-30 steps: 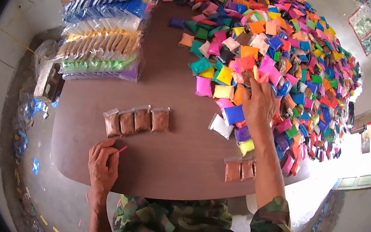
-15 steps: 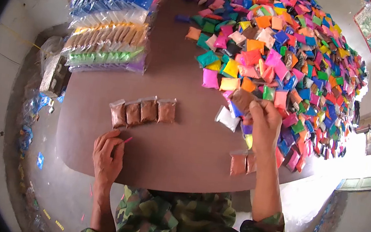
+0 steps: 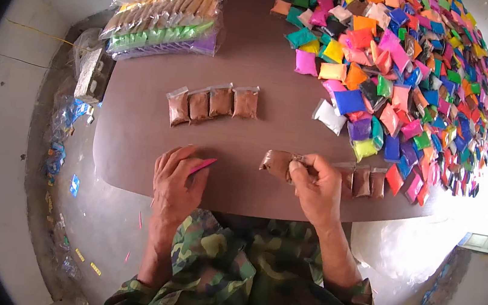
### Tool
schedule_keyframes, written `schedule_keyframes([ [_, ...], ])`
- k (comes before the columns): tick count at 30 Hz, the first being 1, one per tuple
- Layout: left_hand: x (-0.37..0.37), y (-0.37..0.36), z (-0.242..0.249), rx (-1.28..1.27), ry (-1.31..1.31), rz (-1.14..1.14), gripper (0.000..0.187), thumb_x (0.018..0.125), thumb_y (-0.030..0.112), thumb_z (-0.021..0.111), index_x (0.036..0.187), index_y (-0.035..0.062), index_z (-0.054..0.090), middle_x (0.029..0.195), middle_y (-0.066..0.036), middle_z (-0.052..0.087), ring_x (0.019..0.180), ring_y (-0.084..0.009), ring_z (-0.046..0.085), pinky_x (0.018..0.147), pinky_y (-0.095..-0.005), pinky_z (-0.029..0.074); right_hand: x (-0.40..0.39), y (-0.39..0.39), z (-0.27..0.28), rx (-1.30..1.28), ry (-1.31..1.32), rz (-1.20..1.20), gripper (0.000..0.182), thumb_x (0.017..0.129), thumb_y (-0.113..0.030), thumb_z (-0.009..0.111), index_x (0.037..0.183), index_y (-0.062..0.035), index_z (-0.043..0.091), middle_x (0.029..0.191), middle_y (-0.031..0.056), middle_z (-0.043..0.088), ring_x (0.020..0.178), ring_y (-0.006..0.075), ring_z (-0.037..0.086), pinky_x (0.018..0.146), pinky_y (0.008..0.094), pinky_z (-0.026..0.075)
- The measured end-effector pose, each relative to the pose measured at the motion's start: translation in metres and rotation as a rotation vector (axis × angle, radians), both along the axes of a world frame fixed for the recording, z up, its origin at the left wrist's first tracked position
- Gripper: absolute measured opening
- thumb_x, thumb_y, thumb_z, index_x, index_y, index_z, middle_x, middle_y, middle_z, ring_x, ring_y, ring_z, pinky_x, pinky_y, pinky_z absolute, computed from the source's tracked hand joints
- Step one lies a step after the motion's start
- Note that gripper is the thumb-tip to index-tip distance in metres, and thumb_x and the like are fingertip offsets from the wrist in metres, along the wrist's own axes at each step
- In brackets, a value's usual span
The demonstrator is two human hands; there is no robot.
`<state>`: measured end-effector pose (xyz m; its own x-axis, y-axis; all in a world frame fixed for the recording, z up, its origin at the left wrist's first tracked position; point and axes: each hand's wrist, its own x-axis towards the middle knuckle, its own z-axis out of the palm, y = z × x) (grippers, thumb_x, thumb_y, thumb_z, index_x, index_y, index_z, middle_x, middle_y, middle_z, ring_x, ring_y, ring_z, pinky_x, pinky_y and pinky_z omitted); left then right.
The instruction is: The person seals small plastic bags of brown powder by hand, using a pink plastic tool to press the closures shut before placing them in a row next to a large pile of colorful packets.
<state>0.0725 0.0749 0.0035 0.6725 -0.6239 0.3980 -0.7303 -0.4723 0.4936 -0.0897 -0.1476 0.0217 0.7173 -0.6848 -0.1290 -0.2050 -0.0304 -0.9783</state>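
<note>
My right hand (image 3: 317, 186) pinches a small clear packet with brown filling (image 3: 279, 163) between thumb and fingers, above the table near its front edge. My left hand (image 3: 179, 175) is curled over the table edge, with a slim pink pointed piece (image 3: 203, 165) gripped between thumb and forefinger. Beyond the left hand lies a slightly fanned row of several brown packets (image 3: 221, 101). More brown packets (image 3: 362, 182) lie side by side just right of my right hand, the leftmost partly hidden behind it.
A large heap of colourful packets (image 3: 388, 66) covers the right side of the brown table (image 3: 135, 145). Bundled packets in clear bags (image 3: 163, 14) are stacked at the back left. A white packet (image 3: 329, 116) lies at the heap's near edge. Litter is scattered on the floor.
My right hand has brought the brown packet from the heap's edge leftward and nearer to me. The left hand has shifted slightly, still gripping the pink piece. The view has tilted down.
</note>
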Motion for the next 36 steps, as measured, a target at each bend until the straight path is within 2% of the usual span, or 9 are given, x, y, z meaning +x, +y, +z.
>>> schedule_keyframes([
  [2,-0.014,-0.011,0.014,-0.048,0.027,-0.030,0.021,0.085,0.010,0.081,0.104,0.0020,0.075,0.120,-0.015,0.073,0.113,-0.0335,0.068,0.095,-0.0431,0.054,-0.002,0.010,0.001,0.003,-0.014,0.028,0.015,0.101,-0.011,0.069,0.100,0.0034,0.069,0.080,-0.0047,0.063,0.071,-0.0013,0.052,0.059,0.0197,0.043],
  [5,-0.040,-0.034,0.034,-0.149,0.438,-0.160,0.037,0.088,0.019,0.083,0.117,0.0008,0.071,0.116,-0.019,0.072,0.106,-0.0357,0.069,0.090,-0.0420,0.055,-0.007,0.023,-0.007,-0.098,-0.082,0.112,0.014,0.100,-0.011,0.069,0.105,0.0020,0.071,0.084,-0.0002,0.069,0.077,0.0047,0.059,0.068,0.0250,0.050],
  [9,-0.057,-0.049,0.023,-0.122,1.021,-0.176,0.037,0.092,0.022,0.081,0.116,-0.0047,0.072,0.100,-0.013,0.074,0.092,-0.0159,0.068,0.084,-0.0321,0.055,-0.021,0.026,-0.007,-0.093,-0.088,0.215,0.015,0.102,-0.010,0.067,0.110,0.0015,0.072,0.087,0.0058,0.072,0.082,0.0075,0.062,0.072,0.0277,0.052],
  [13,-0.056,-0.046,0.014,-0.175,0.994,-0.217,0.034,0.090,0.018,0.082,0.114,-0.0046,0.073,0.099,-0.005,0.075,0.089,-0.0108,0.066,0.080,-0.0274,0.054,-0.028,0.027,-0.009,-0.005,-0.114,0.191,0.016,0.103,-0.011,0.066,0.113,0.0015,0.071,0.091,0.0087,0.073,0.083,0.0100,0.063,0.073,0.0290,0.053],
  [16,-0.060,-0.048,0.026,-0.261,1.269,-0.139,0.034,0.088,0.013,0.084,0.114,-0.0054,0.072,0.100,-0.005,0.074,0.091,-0.0104,0.066,0.082,-0.0269,0.054,-0.028,0.031,-0.005,0.016,-0.152,0.171,0.017,0.103,-0.011,0.066,0.114,0.0015,0.071,0.093,0.0085,0.073,0.085,0.0095,0.062,0.074,0.0288,0.053],
  [22,-0.054,-0.041,0.007,-0.294,1.245,-0.157,0.028,0.087,0.005,0.085,0.111,-0.0035,0.072,0.096,-0.004,0.074,0.090,-0.0084,0.066,0.078,-0.0241,0.053,-0.031,0.037,-0.015,0.019,-0.180,0.142,0.018,0.103,-0.010,0.068,0.117,0.0002,0.071,0.093,0.0048,0.071,0.080,0.0069,0.060,0.070,0.0259,0.050],
  [25,-0.063,-0.044,0.003,-0.487,1.289,-0.143,0.023,0.088,0.006,0.086,0.106,-0.0008,0.073,0.092,-0.001,0.073,0.085,-0.0069,0.064,0.074,-0.0242,0.052,-0.030,0.042,-0.020,0.071,-0.189,0.111,0.017,0.102,-0.009,0.068,0.116,-0.0002,0.072,0.091,0.0040,0.070,0.081,0.0075,0.059,0.071,0.0259,0.049],
  [31,-0.063,-0.043,0.002,-0.351,1.068,-0.174,0.018,0.091,0.009,0.085,0.102,0.0004,0.074,0.087,0.003,0.070,0.084,-0.0056,0.062,0.073,-0.0239,0.051,-0.030,0.041,-0.021,0.117,-0.157,0.065,0.018,0.103,-0.010,0.069,0.117,-0.0003,0.073,0.087,-0.0027,0.066,0.076,0.0030,0.054,0.065,0.0223,0.045],
  [36,-0.063,-0.049,0.019,-0.406,1.158,-0.153,0.019,0.100,0.017,0.076,0.104,-0.0012,0.076,0.086,0.004,0.068,0.083,-0.0053,0.059,0.074,-0.0238,0.050,-0.029,0.038,-0.022,0.169,-0.158,0.080,0.018,0.101,-0.010,0.071,0.116,0.0003,0.073,0.090,-0.0025,0.068,0.079,0.0024,0.056,0.067,0.0212,0.047],
])
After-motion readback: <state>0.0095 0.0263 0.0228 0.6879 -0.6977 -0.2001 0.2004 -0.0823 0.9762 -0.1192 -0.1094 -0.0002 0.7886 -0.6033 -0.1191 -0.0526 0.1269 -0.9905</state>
